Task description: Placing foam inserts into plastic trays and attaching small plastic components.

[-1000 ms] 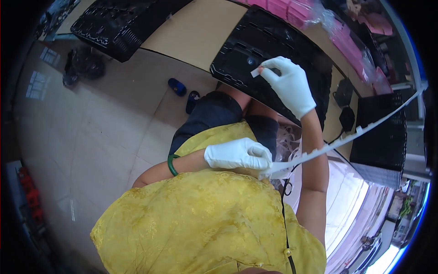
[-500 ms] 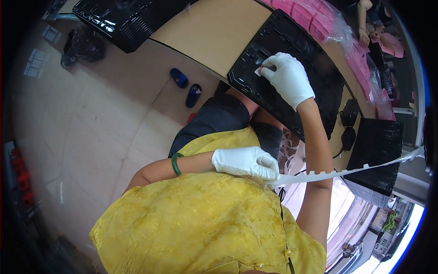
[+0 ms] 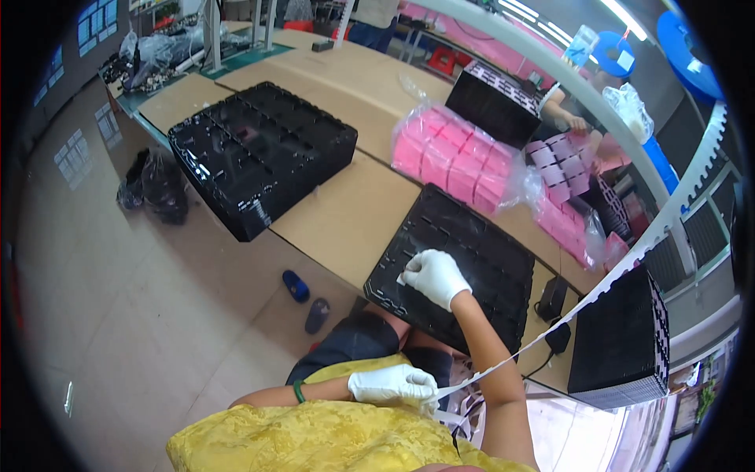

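My left hand (image 3: 392, 384), in a white glove, is closed near my lap on the end of a long white strip (image 3: 568, 316). The strip has notched edges and runs up to the right. Over a black plastic tray (image 3: 491, 236) in front of me is my right hand (image 3: 437, 277), also gloved in white. Its fingers are pinched on a small white piece (image 3: 402, 279) close to the tray's left part. Whether the piece touches the tray I cannot tell. Molded ridges and slots cover the tray.
A stack of black trays (image 3: 267, 157) stands left on the tan table (image 3: 346, 224). Pink pieces in clear plastic (image 3: 452, 153) lie beyond my tray. More black trays (image 3: 617, 334) and black adapters (image 3: 553, 297) sit at right. Blue reels (image 3: 692, 51) hang above; a co-worker's hands (image 3: 576, 123) handle pink pieces.
The view has tipped upward, bringing the far table, the reels and the co-worker's area into sight. My right hand stays pinched over the tray's left part; my left keeps hold of the strip.
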Tool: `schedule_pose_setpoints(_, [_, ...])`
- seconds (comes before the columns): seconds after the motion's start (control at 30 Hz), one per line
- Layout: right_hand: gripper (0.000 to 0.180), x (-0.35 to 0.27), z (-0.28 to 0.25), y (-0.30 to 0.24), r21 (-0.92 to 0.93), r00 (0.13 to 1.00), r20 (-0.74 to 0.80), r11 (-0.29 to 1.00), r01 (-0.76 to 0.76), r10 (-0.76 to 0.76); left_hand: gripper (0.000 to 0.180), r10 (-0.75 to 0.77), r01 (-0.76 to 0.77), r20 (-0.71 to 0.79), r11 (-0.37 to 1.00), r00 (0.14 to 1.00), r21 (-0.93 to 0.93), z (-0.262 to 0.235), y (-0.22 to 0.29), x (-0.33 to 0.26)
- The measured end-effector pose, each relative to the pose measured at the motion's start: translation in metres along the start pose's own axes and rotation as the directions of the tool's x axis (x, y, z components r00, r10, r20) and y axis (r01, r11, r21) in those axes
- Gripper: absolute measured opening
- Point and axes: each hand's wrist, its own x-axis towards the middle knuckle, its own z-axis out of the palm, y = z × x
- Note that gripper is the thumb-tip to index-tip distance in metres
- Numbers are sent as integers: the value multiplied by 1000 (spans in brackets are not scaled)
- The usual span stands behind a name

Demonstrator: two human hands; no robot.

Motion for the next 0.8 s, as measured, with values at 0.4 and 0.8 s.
schedule_pose_setpoints(0.4, [16, 3, 7, -7, 8, 998, -65, 1000, 0, 1, 29, 33, -39, 42, 986, 999, 159, -8, -7, 1])
schedule_pose_setpoints(0.8, [20, -1, 15, -19, -160, 991, -21, 978, 131, -136, 27, 97, -94, 47, 993, 994, -74, -6, -14, -3])
